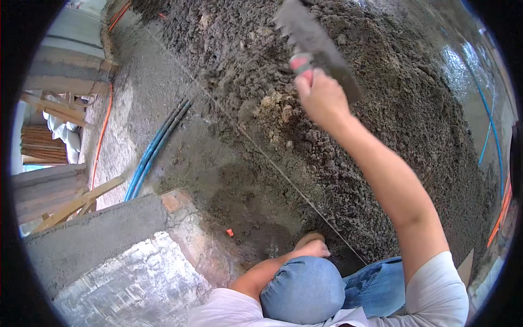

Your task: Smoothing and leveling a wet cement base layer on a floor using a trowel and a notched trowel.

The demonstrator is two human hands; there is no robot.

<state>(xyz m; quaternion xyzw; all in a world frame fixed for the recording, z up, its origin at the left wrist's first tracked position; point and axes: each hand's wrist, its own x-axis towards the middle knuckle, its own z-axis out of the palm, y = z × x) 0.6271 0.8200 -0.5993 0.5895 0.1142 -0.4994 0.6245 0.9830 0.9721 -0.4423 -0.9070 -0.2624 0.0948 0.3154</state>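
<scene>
My right hand point(322, 98) is raised at arm's length over a mound of damp grey mortar point(381, 136). It is closed around the red and grey handle of a notched trowel point(318, 41). The blade is tilted, with its toothed edge on the left side. By my bent knee, my left hand point(315, 249) is closed low over the wet ground. A rounded tan thing point(309, 238) shows just beyond its fingers; whether the hand grips it I cannot tell. A thin taut string point(272, 163) runs diagonally along the mound's left edge, past my left hand.
Blue and dark pipes point(155, 152) stick up at the left, near an orange conduit point(103, 128). A low plastered wall point(109, 229) stands at the lower left, with wooden braces point(81, 201) behind it. An orange scrap point(230, 232) lies on the ground. More blue tubing point(486, 114) curves at the right.
</scene>
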